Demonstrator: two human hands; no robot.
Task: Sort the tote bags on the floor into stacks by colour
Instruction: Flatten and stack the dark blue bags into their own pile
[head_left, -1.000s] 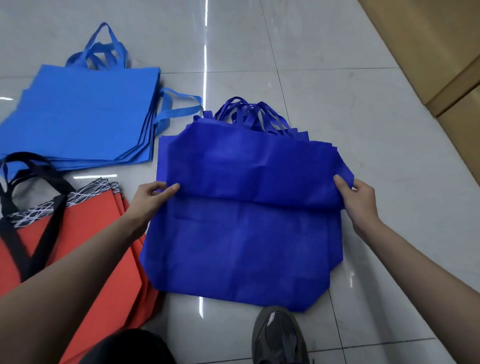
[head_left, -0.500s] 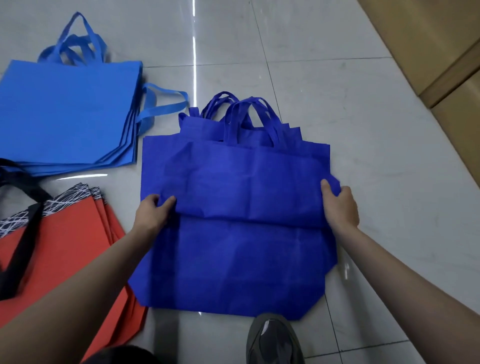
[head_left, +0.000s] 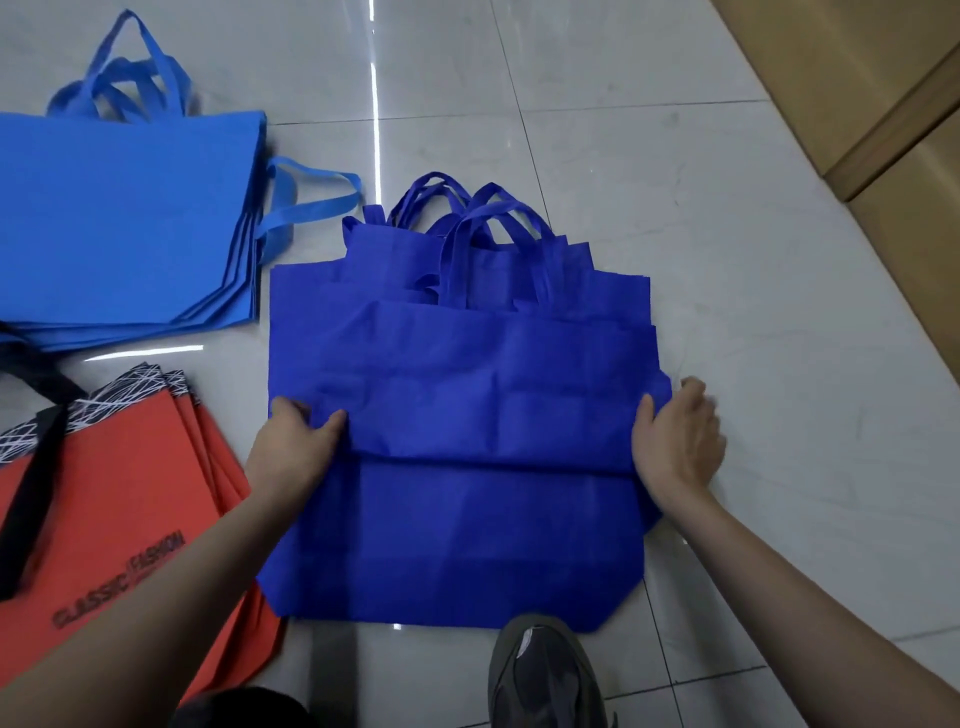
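A stack of dark blue tote bags (head_left: 467, 525) lies on the floor in front of me, handles pointing away. The top dark blue bag (head_left: 483, 384) lies across the stack's upper half. My left hand (head_left: 291, 441) pinches its lower left corner, thumb on top. My right hand (head_left: 675, 441) grips its lower right corner. A stack of light blue bags (head_left: 130, 228) lies at the far left. A stack of red-orange bags (head_left: 119, 499) with black handles and a patterned top band lies at the near left.
The floor is glossy pale marble tile (head_left: 779, 364). A wooden wall or cabinet base (head_left: 883, 130) runs along the right. My grey shoe (head_left: 540, 675) stands just below the dark blue stack's near edge.
Both hands have drawn the top dark blue bag toward me over the stack, uncovering the handles of the bags beneath. The view has tilted slightly.
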